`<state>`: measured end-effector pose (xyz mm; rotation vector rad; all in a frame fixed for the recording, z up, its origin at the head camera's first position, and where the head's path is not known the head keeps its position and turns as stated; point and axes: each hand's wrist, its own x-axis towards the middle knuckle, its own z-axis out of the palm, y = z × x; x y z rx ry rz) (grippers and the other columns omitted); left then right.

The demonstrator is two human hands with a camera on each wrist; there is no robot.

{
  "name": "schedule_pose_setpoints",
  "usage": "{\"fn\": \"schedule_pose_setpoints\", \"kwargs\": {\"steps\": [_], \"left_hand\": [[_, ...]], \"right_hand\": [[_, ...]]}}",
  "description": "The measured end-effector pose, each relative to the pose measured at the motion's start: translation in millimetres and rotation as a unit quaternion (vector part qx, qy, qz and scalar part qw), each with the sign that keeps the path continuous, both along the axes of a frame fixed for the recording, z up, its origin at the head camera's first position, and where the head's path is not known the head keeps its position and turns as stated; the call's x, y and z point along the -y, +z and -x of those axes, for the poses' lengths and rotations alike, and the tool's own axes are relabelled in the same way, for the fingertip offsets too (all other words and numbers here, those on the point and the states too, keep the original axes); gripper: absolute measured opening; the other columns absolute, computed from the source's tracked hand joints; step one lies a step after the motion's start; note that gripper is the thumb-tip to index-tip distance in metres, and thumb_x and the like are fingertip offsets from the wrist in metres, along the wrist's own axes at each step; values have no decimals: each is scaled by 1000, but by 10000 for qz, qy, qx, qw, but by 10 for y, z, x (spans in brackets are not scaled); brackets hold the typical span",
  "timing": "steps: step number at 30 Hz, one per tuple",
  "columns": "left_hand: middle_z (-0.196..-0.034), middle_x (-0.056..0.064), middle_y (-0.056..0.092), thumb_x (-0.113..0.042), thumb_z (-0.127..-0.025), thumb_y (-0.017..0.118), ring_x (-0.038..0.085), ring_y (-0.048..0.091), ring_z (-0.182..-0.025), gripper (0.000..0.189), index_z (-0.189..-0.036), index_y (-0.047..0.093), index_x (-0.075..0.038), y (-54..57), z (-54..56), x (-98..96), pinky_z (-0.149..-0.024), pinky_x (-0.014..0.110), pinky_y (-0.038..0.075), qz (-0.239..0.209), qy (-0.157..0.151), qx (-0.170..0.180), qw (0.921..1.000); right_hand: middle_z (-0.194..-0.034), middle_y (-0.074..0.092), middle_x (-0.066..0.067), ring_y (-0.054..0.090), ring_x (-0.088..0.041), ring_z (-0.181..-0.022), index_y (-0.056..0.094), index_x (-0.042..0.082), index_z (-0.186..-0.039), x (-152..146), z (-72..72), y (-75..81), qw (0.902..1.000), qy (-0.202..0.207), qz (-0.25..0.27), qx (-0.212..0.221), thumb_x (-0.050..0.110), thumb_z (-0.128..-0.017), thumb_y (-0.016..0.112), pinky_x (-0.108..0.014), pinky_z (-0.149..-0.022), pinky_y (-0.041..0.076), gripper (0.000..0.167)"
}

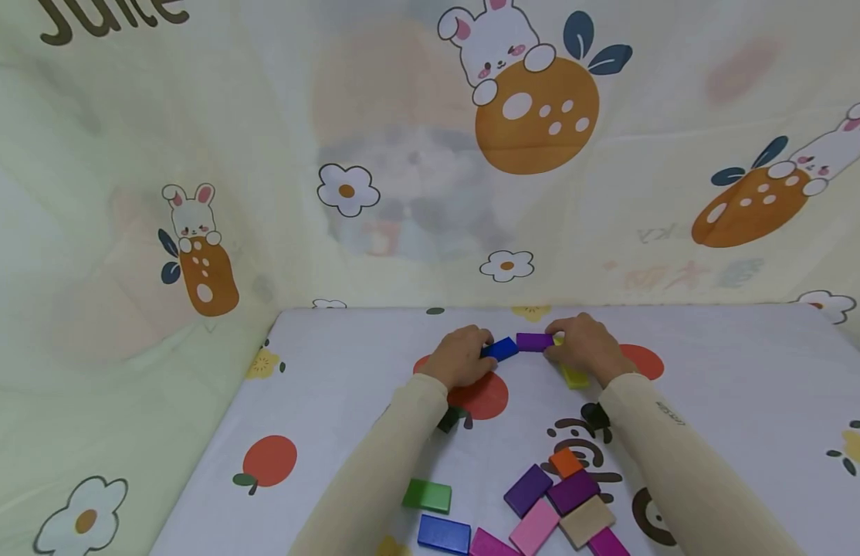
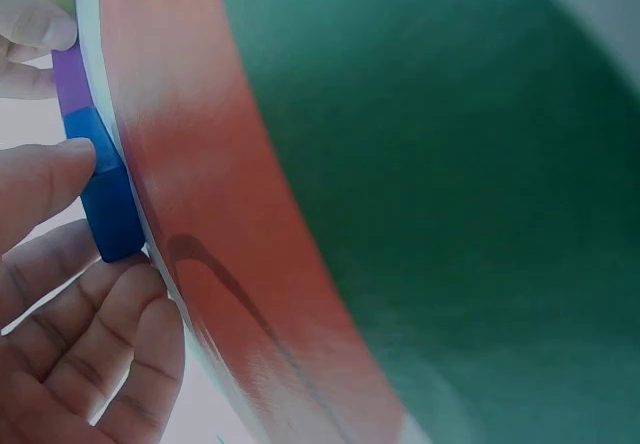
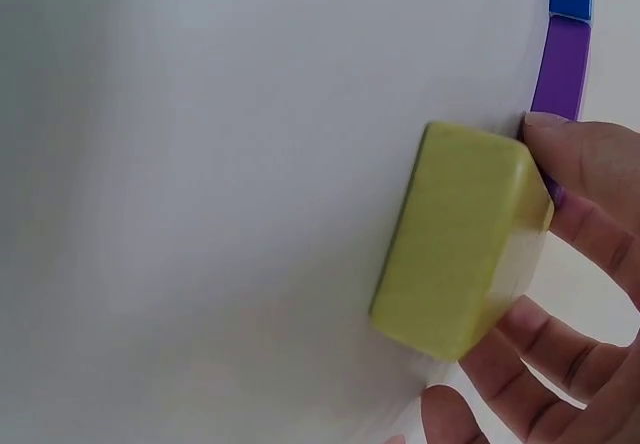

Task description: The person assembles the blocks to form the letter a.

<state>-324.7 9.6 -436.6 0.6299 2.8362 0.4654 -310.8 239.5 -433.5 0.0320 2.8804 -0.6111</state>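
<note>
At the far part of the table, my left hand (image 1: 463, 357) holds a blue block (image 1: 501, 349) by its left end, thumb in front and fingers behind. A purple block (image 1: 534, 342) meets the blue block's right end. My right hand (image 1: 588, 351) pinches the purple block near its right end, the thumb showing on it in the right wrist view. Close by the right thumb, a yellow block (image 3: 455, 244) lies angled toward the near side, partly covered by that hand in the head view.
Nearer the body lie a green block (image 1: 427, 496), a blue block (image 1: 444, 534) and a cluster with a pink block (image 1: 534, 527), a tan block (image 1: 587, 521) and an orange block (image 1: 566, 462). A dark block (image 1: 447, 421) sits beside the left sleeve. Printed cloth walls (image 1: 402, 286) enclose the table.
</note>
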Motion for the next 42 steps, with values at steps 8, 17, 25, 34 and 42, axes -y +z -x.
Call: {"fn": "schedule_pose_setpoints", "kwargs": {"steps": [8, 17, 25, 34, 42], "left_hand": [[-119, 3, 66, -32, -101, 71, 14, 58, -101, 41, -137, 66, -12, 7, -2, -12, -93, 30, 54, -56, 70, -7, 10000], [-115, 2, 65, -31, -100, 72, 13, 57, -98, 41, -137, 67, -13, 5, -13, -35, -90, 29, 54, -75, 265, 41, 9996], [-115, 3, 64, -31, -101, 72, 13, 57, -99, 41, -137, 66, -13, 13, -20, -47, -90, 29, 54, -57, 317, 33, 9995], [-116, 3, 64, -31, -101, 71, 14, 57, -99, 41, -138, 66, -14, 15, -36, -39, -91, 29, 55, -57, 312, -43, 9995], [-113, 3, 64, -29, -101, 71, 13, 57, -96, 39, -137, 66, -14, -10, -3, -29, -90, 26, 54, 125, 106, -328, 9993]], "right_hand": [[-129, 50, -29, 47, -44, -115, 66, 7, -138, 4, -1, -9, 10000, -23, -40, 37, 22, -96, 73, -56, -92, 50, 46], [-131, 50, -30, 47, -45, -115, 66, 7, -139, -7, 2, -15, 10000, 28, -66, 4, 21, -96, 73, -55, -91, 50, 46], [-132, 48, -30, 47, -45, -115, 65, 7, -140, 4, -9, -2, 10000, -29, -49, 50, 21, -97, 72, -54, -90, 50, 46], [-134, 47, -31, 47, -45, -115, 64, 7, -141, 17, -26, 8, 9999, -84, -54, 68, 21, -97, 72, -55, -91, 50, 46], [-133, 48, -30, 47, -44, -114, 64, 8, -141, 11, -11, -14, 9999, -98, -54, 74, 22, -97, 72, -53, -89, 51, 47]]}}
